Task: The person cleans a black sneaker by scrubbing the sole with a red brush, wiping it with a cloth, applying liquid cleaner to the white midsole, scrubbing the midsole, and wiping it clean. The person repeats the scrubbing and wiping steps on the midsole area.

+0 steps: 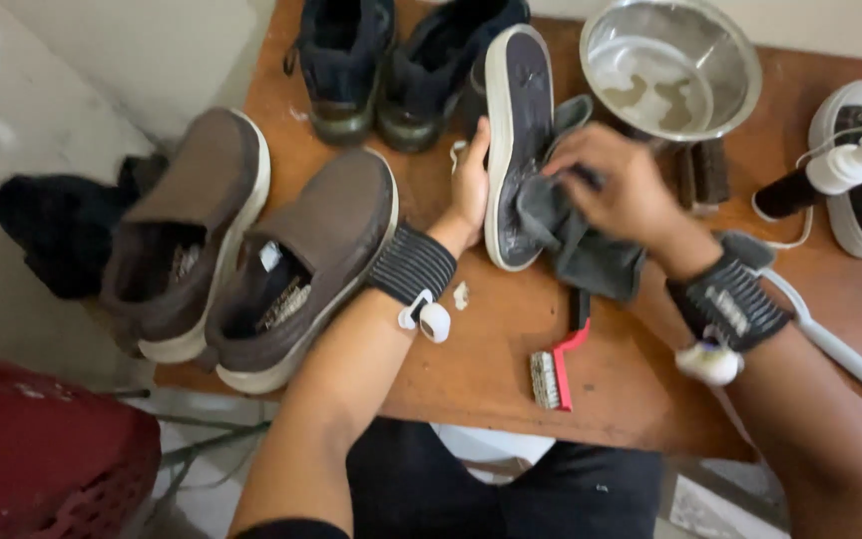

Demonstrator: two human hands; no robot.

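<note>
Right hand (623,190), fingers bunched closed on a grey cloth (576,240), presses it to the sole of a dark shoe (513,140); left hand (471,185) curls round the shoe's left edge, holding it sole-up mid-table. Step in hand, as judged: wiping the sole, which calls for firm strokes while the left hand steadies it. The sole looks dark grey, scuffed and wet, with a white rim. A wire brush (556,364) lies nearer, a steel bowl (670,65) farther right.
</note>
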